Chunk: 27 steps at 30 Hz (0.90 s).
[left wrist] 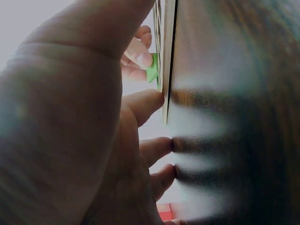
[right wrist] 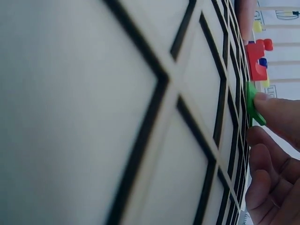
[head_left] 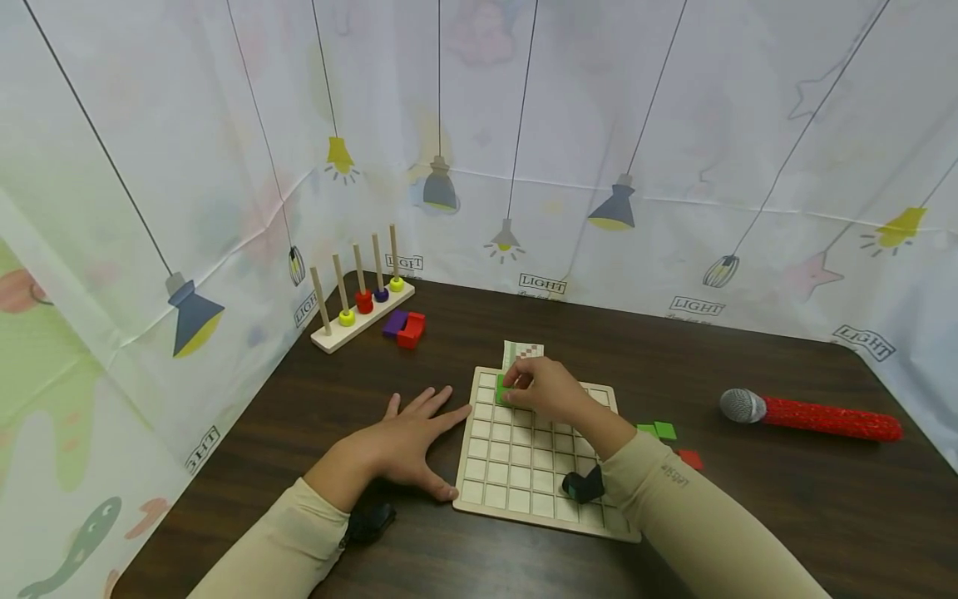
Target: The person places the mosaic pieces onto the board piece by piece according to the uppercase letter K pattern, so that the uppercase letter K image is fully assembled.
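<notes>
Head view: green tile (head_left: 504, 389) at far-left corner of wooden grid board (head_left: 516, 474), pinched by right hand (head_left: 545, 389), fingers curled over it, forearm crossing board from near-right. Right wrist view: same green tile (right wrist: 252, 104) on edge against grid, fingertip (right wrist: 272, 108) on it, other fingers curled below. Tile mostly covered by fingers; shape not readable.

Left hand (head_left: 407, 443) flat on dark table (head_left: 748, 516), fingers spread and straight, index tip and thumb touching board's left edge, holding nothing. Left wrist view: mostly palm, blurred; fingertips (left wrist: 159, 145) pressed to tabletop, green tile (left wrist: 153, 73) a sliver beyond.

Patterned card (head_left: 522, 353) just behind board, partly hidden by right hand. Loose green pieces (head_left: 658, 430) and red piece (head_left: 691, 459) right of board, partly cut off by sleeve. Microphone (head_left: 812, 413) with red handle farther right. Peg rack (head_left: 362, 309) with rings at far left, purple and red blocks (head_left: 405, 327) beside it. Black wrist units under both sleeves, detail unclear.
</notes>
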Each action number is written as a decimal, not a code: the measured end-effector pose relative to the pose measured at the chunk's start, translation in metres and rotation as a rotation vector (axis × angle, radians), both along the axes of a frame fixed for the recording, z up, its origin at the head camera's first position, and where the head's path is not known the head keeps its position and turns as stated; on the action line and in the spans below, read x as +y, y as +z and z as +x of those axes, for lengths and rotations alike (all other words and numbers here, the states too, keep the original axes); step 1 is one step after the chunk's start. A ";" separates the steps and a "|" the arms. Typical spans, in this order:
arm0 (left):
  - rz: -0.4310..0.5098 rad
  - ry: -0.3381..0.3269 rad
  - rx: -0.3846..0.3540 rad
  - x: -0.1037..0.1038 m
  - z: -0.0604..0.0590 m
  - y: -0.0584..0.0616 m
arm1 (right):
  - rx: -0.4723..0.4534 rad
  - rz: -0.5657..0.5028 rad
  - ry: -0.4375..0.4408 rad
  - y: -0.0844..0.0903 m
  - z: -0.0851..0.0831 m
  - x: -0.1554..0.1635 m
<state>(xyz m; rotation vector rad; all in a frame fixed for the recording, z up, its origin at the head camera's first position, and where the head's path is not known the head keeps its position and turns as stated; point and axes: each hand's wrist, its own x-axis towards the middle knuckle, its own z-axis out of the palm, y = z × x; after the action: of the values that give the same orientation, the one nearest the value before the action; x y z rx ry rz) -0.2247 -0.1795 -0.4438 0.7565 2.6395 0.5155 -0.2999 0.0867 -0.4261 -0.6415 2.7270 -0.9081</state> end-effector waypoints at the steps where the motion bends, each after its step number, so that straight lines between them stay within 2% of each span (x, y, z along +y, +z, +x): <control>1: -0.001 -0.001 -0.001 0.000 0.000 0.000 | -0.004 0.006 -0.003 0.000 0.000 0.000; 5: -0.008 -0.003 0.000 0.001 0.000 0.000 | 0.001 0.034 -0.005 -0.001 0.001 0.002; 8: -0.005 -0.004 -0.001 0.001 0.000 0.000 | 0.043 0.072 0.002 -0.003 0.003 0.001; 13: 0.009 -0.004 -0.003 0.000 0.000 -0.002 | 0.152 0.196 0.042 -0.002 0.007 -0.005; 17: 0.016 -0.007 -0.004 -0.001 0.000 -0.003 | 0.180 0.270 0.045 0.000 0.013 -0.009; 22: 0.012 -0.006 -0.009 0.000 0.000 -0.004 | 0.198 0.260 0.050 0.007 0.020 0.000; 27: 0.018 0.001 -0.015 -0.001 0.001 -0.001 | 0.186 0.218 0.043 0.018 0.029 0.031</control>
<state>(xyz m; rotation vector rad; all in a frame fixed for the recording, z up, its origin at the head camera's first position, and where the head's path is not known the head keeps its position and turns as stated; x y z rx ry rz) -0.2236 -0.1800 -0.4451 0.7544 2.6250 0.5443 -0.2712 0.1178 -0.4083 -0.7717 2.9066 -0.5544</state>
